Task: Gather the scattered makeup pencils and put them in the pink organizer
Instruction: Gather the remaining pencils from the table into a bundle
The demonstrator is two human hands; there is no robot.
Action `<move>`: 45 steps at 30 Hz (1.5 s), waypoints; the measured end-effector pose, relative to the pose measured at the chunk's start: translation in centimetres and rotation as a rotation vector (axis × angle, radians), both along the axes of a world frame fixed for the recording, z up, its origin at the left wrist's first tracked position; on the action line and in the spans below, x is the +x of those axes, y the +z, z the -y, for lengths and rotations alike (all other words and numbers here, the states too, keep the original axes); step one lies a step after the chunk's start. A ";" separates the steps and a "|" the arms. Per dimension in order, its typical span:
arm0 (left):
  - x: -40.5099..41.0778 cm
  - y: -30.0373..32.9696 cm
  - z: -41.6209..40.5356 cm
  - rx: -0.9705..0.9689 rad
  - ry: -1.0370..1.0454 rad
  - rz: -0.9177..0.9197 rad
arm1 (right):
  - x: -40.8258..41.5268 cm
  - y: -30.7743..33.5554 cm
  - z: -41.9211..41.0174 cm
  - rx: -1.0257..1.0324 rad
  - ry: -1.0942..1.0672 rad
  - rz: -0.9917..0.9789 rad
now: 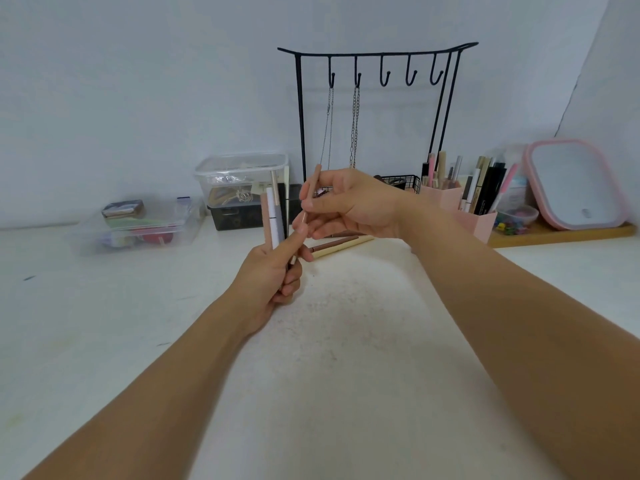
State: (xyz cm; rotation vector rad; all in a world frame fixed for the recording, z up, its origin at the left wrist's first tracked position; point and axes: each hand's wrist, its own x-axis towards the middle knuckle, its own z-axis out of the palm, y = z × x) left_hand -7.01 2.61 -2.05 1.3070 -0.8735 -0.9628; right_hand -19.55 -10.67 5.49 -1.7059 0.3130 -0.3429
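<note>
Left hand [268,278] curled round a bundle of pencils [272,216], held upright, tips rising above the fist. Right hand [349,206] just above and right of that fist, pinching a single tan pencil [311,192] between thumb and fingers, tilted, its lower end touching the left thumb. Just beyond the left fist, under the right hand, two more pencils [341,244] flat on the white table [346,341]. Well to the right of both grips, behind the right wrist, pink organizer [478,220], already holding several upright sticks.
</note>
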 end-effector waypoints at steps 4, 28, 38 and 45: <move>0.1 -0.3 0.0 0.013 -0.011 0.002 | 0.6 -0.3 -0.2 -0.043 -0.035 -0.008; 0.2 -0.5 0.6 0.029 0.250 -0.029 | -0.8 -0.7 2.6 -0.839 -0.100 -0.535; 0.4 -0.4 0.4 0.025 0.271 -0.074 | -2.0 -3.3 5.6 -0.870 -0.195 -0.749; 0.4 -0.3 0.4 0.057 0.223 -0.043 | -1.5 -4.0 5.3 -1.009 -0.273 -0.642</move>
